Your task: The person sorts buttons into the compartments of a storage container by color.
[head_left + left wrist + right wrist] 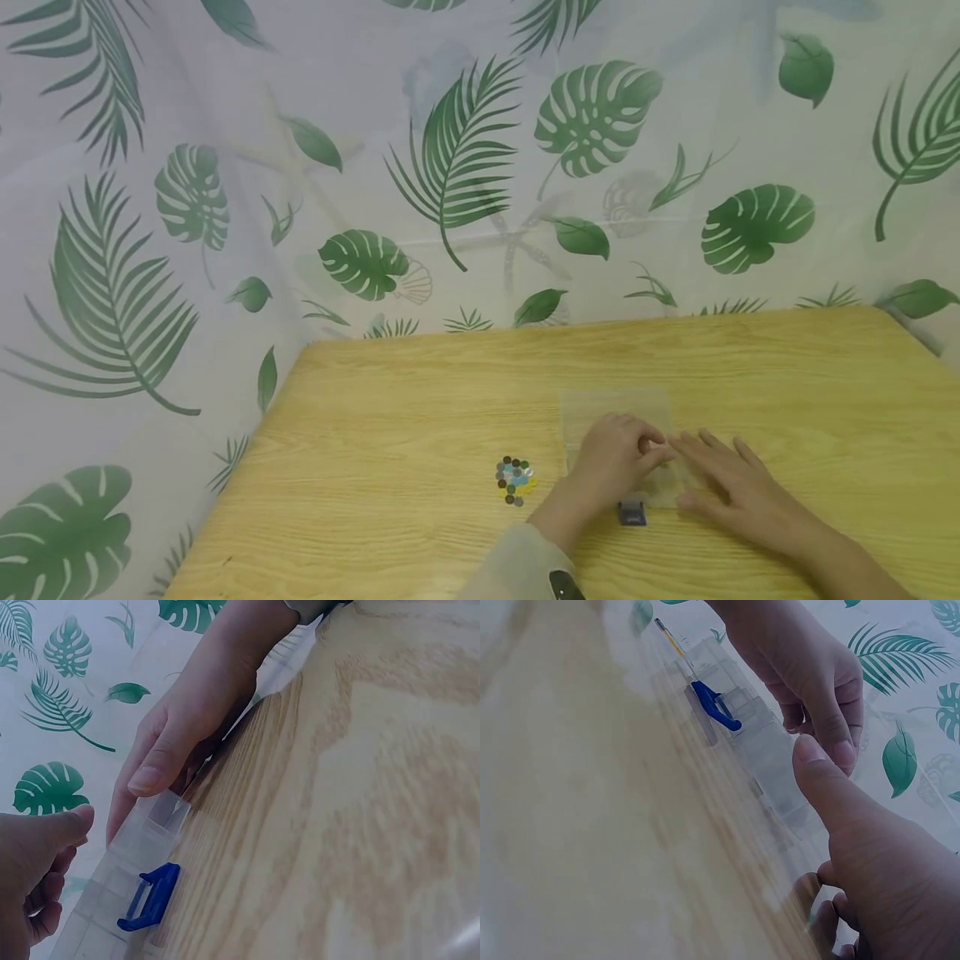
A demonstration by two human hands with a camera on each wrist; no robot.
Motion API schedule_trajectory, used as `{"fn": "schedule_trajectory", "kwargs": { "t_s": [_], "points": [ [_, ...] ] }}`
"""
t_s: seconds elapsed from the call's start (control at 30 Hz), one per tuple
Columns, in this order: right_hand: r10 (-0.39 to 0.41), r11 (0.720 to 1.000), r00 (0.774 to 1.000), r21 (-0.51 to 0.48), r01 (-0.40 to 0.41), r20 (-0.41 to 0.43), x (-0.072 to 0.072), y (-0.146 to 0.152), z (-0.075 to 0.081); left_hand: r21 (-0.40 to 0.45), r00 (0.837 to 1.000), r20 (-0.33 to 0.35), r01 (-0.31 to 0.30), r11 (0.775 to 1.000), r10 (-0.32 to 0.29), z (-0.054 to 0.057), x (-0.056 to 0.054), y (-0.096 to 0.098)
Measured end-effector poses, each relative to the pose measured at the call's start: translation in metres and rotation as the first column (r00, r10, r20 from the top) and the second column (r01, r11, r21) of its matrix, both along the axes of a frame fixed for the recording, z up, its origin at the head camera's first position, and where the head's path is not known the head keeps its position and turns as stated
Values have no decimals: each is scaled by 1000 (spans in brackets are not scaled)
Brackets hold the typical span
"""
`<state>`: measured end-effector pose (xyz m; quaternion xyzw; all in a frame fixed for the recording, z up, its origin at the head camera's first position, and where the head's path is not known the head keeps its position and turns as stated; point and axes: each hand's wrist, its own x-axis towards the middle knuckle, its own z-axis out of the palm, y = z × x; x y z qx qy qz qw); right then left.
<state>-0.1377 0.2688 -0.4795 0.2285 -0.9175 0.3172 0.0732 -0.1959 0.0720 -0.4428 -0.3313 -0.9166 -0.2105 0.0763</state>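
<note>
So, left hand point(618, 458): fingertips together, on what unclear, over compartment box point(596, 404)
Right hand point(731, 487): fingers spread, at box's right edge
Tabletop point(375, 433): roomy far and left

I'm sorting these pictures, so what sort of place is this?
Probably an indoor tabletop work area: there's a wood-grain table, a leaf-patterned backdrop behind it and to its left, and a clear compartment box beside small round discs.

The hands point(611, 462) point(738, 492) crowd the clear case point(581, 408), but table point(360, 433) left of the discs point(515, 481) allows passage.
</note>
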Motion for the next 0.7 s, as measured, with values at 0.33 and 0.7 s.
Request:
{"fn": "schedule_trajectory", "kwargs": {
  "t_s": [0.33, 0.7],
  "points": [
    [-4, 1000, 1000, 0, 4, 11, 0, -1, 1, 172, 976, 216, -39, 984, 1, 6, 1, -12],
    [-10, 1000, 1000, 23, 11, -16, -1, -3, 0, 265, 988, 150, -10, 964, -31, 0, -5, -50]
  ]
}}
